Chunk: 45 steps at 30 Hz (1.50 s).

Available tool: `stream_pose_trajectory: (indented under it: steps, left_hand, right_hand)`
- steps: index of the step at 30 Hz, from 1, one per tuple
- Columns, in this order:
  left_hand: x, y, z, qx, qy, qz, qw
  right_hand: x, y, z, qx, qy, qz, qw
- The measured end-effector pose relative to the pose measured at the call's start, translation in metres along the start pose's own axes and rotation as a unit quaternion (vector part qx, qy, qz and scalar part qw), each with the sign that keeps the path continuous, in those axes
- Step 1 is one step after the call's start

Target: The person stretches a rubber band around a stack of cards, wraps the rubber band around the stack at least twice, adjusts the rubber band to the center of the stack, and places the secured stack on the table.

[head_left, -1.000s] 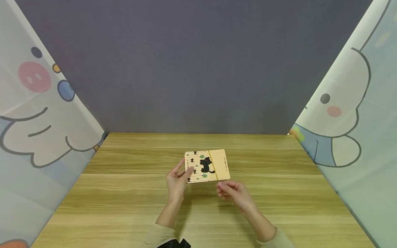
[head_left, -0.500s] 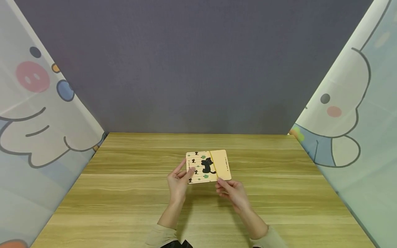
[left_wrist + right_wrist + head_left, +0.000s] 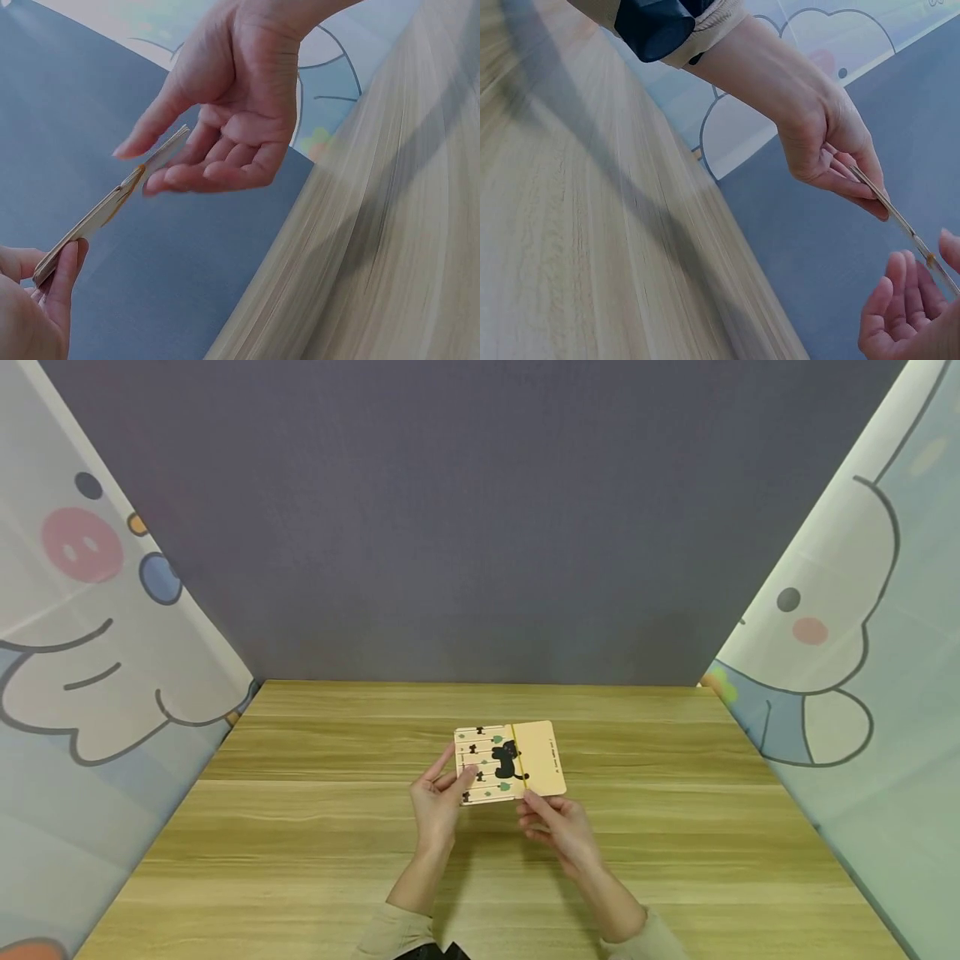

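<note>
A thin cream notebook [image 3: 487,747] with a black cat, small bows and green leaves on its cover is held above the table. A yellow elastic band [image 3: 517,743] crosses it near the cat; in the left wrist view the band [image 3: 124,199] hangs partly off the underside. My left hand [image 3: 435,810] pinches the notebook's left end, thumb on top and fingers below. At the near edge by the band is my right hand [image 3: 566,835], its thumb above and fingers below. The left wrist view shows a gap between that thumb and the fingers.
Beneath the hands lies a wood-grain table [image 3: 315,827]. A dark grey panel [image 3: 480,527] stands along its far edge. Cartoon-printed curtains hang on the left [image 3: 67,693] and right [image 3: 847,635].
My right hand has come up to the notebook's near edge, its thumb now over the band's end. My left hand and the notebook have shifted slightly right.
</note>
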State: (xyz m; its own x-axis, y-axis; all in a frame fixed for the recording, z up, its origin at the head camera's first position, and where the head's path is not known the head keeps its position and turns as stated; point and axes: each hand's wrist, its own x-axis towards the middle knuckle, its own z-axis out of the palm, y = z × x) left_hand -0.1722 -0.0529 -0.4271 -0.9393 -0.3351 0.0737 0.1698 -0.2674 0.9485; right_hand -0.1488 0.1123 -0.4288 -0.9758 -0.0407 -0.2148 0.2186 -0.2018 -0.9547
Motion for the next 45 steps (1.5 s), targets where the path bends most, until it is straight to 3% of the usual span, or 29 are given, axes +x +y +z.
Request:
stream_pose_trajectory:
  steps: [4, 14, 21, 28, 36, 41, 45]
  left_hand:
    - [0.0, 0.001, -0.001, -0.008, -0.006, -0.006, 0.9999]
    - [-0.01, 0.021, 0.003, 0.01, -0.009, -0.002, 0.9999]
    - [-0.004, 0.007, 0.001, -0.003, -0.008, -0.001, 1.0]
    - [-0.008, 0.021, 0.003, 0.01, -0.002, -0.013, 0.9999]
    - [-0.001, 0.002, 0.0, -0.001, -0.006, -0.013, 0.9999]
    - [-0.003, 0.003, 0.0, -0.009, -0.001, -0.001, 1.0]
    - [-0.009, 0.012, 0.003, 0.001, -0.013, -0.001, 0.9999]
  right_hand:
    - [0.0, 0.001, -0.001, 0.01, 0.026, -0.006, 0.9996]
    - [0.0, 0.002, 0.005, 0.006, 0.018, -0.005, 0.9998]
    - [0.0, 0.001, 0.013, 0.012, -0.002, 0.0, 0.9999]
    - [0.0, 0.002, 0.01, 0.013, 0.012, 0.004, 0.9998]
    - [-0.003, 0.001, 0.008, 0.023, 0.032, -0.012, 0.9992]
    - [-0.002, 0.001, 0.011, 0.031, 0.029, -0.013, 0.999]
    - [-0.003, 0.002, 0.014, 0.037, 0.014, -0.007, 0.9992]
